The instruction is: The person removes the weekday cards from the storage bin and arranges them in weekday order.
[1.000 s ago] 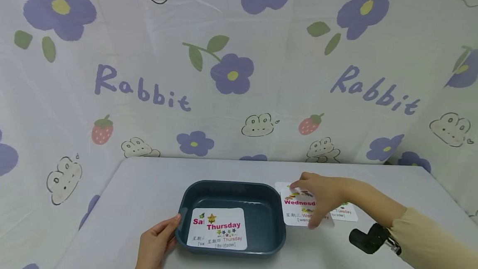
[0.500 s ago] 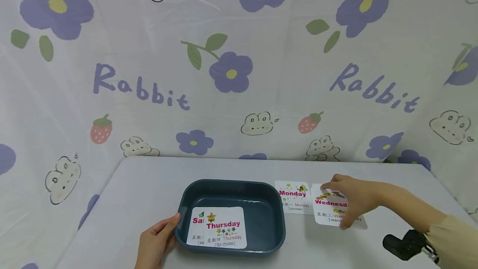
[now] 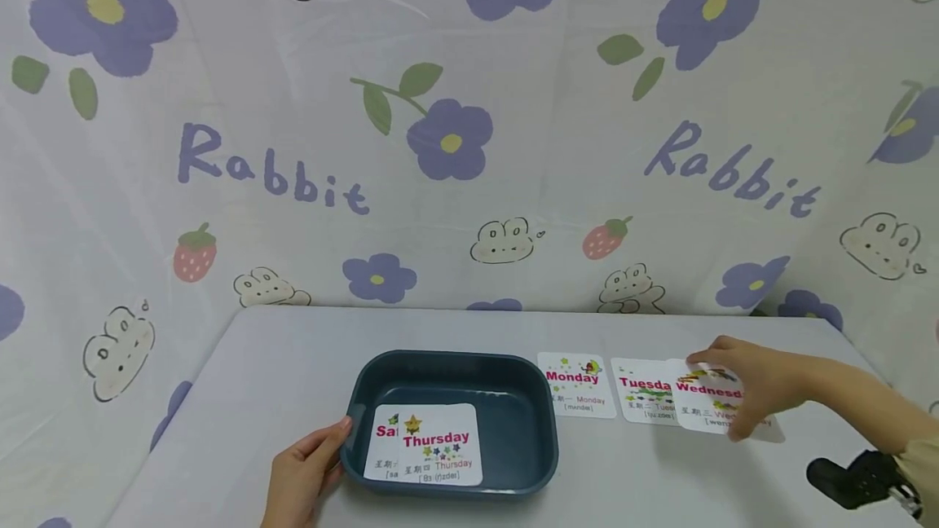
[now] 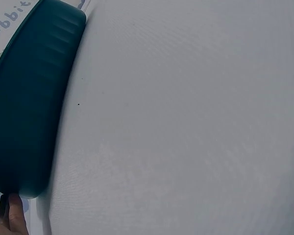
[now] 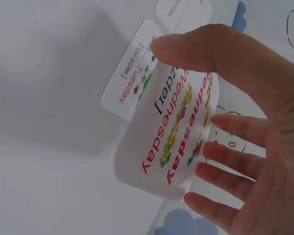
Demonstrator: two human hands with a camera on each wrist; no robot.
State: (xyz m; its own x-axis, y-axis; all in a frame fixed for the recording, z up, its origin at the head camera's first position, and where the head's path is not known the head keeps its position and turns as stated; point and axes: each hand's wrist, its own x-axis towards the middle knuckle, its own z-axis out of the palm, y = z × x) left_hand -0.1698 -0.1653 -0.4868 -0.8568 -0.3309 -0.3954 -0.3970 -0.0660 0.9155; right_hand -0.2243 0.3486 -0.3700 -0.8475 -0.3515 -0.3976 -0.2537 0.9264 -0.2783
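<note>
My right hand [image 3: 770, 385] holds a white "Wednesday" card [image 3: 697, 407] by opposite edges, thumb on one side and fingers on the other, as the right wrist view shows. The card is raised a little and overlaps the right part of a "Tuesday" card [image 3: 640, 407] on the table. Left of that lies a "Monday" card [image 3: 579, 408]. A dark teal plastic tray [image 3: 519, 438] stands in the middle, with a "Thursday" card [image 3: 440, 459] in it partly covering a card reading "Sa" [image 3: 380, 451]. At the tray's left end, my left hand [image 3: 301, 467] grips the rim.
The white table [image 3: 293, 349] reaches back to a hanging cloth [image 3: 543, 104] printed with flowers and rabbits. A black device [image 3: 844, 481] is strapped at the right wrist. The tray's right end is close to the Monday card.
My right hand has carried the Wednesday card to the right, uncovering the Monday card and then most of the Tuesday card. My left hand and the tray have stayed in place.
</note>
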